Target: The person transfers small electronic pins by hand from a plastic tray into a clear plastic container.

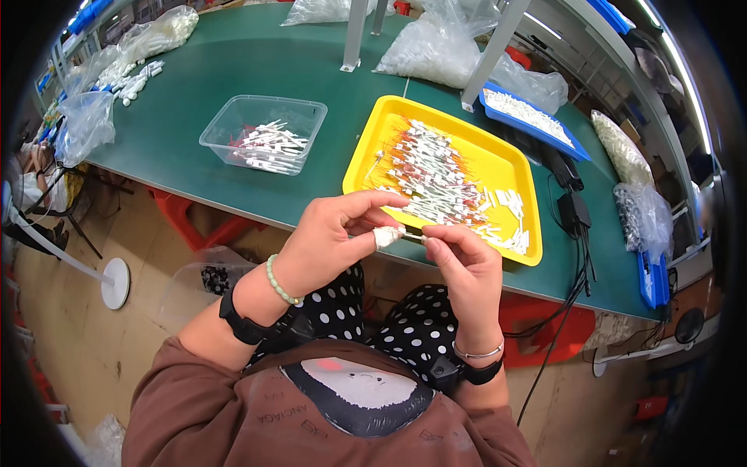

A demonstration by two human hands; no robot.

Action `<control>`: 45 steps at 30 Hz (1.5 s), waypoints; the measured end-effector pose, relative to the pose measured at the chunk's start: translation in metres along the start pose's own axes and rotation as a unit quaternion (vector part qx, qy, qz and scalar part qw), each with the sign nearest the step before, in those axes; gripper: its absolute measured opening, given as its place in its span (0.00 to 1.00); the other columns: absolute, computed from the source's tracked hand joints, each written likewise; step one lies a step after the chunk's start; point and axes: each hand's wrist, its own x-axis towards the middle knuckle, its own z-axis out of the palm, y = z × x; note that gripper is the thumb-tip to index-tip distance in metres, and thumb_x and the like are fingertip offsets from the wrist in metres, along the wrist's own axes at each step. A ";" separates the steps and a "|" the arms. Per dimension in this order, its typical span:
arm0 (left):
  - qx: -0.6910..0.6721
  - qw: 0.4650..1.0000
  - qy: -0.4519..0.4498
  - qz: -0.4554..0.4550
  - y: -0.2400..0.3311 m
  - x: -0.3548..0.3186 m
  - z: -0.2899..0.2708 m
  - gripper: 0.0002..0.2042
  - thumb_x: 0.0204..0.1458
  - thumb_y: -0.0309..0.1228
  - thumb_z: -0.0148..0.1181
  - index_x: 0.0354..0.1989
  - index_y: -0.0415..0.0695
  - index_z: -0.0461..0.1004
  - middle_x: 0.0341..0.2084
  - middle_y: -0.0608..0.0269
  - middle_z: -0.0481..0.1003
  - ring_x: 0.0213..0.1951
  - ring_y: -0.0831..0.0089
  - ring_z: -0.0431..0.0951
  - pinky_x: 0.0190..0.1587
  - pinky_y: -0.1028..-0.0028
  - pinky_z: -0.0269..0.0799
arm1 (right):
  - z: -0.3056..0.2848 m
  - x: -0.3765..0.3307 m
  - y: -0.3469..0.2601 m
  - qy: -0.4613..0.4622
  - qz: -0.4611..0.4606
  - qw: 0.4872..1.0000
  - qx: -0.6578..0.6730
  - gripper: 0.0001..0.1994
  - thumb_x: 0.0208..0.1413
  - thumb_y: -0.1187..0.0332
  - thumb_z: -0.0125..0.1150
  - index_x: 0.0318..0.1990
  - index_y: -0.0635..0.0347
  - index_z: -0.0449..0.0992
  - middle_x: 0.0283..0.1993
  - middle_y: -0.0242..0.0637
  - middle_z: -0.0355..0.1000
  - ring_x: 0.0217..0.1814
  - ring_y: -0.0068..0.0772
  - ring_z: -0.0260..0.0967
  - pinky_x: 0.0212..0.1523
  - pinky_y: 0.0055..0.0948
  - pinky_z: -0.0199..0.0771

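Note:
Both my hands meet just in front of the near edge of a yellow tray (pixel 510 165). My left hand (pixel 319 233), with white wrapping on its thumb, pinches one end of a small, thin, pale and dark part (pixel 413 236). At the part's other end, the thumb and forefinger of my right hand (pixel 471 268) are closed on it. Fingers cover much of this part, so its exact kind is unclear. Rows of small white parts with thin orange-red wires (pixel 436 175) lie in the tray. Loose white pieces (pixel 510 204) are at its right side.
Left of the tray, a clear plastic box (pixel 268 101) holds similar white and red parts. A blue tray (pixel 537 117) of white pieces stands at the back right. Metal posts (pixel 355 35) rise from the green table (pixel 187 156). Bags (pixel 436 47) and black cables (pixel 580 257) lie around.

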 end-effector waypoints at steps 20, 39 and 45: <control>-0.011 0.997 -0.031 0.067 -0.014 -0.002 -0.013 0.12 0.55 0.21 0.62 0.48 0.37 0.77 0.36 0.60 0.82 0.40 0.78 0.82 0.45 0.77 0.77 | 0.014 0.002 0.010 0.032 -0.232 0.968 -0.087 0.12 0.46 0.84 0.69 0.38 0.62 0.79 0.35 0.39 0.79 0.35 0.36 0.77 0.36 0.27 0.77; 0.284 0.941 0.130 0.133 0.044 0.029 -0.122 0.13 0.54 0.24 0.60 0.49 0.38 0.78 0.35 0.65 0.79 0.41 0.80 0.76 0.46 0.79 0.72 | -0.090 0.029 0.031 0.150 -0.036 0.923 -0.353 0.10 0.60 0.73 0.62 0.46 0.70 0.78 0.40 0.42 0.79 0.42 0.31 0.76 0.46 0.26 0.73; 0.521 0.848 0.058 -0.071 0.019 0.041 -0.188 0.10 0.53 0.28 0.61 0.42 0.38 0.80 0.40 0.58 0.79 0.40 0.68 0.79 0.47 0.69 0.73 | -0.123 0.041 0.026 -0.043 -0.019 0.882 -0.469 0.15 0.48 0.71 0.69 0.44 0.68 0.80 0.43 0.52 0.77 0.43 0.48 0.76 0.47 0.37 0.74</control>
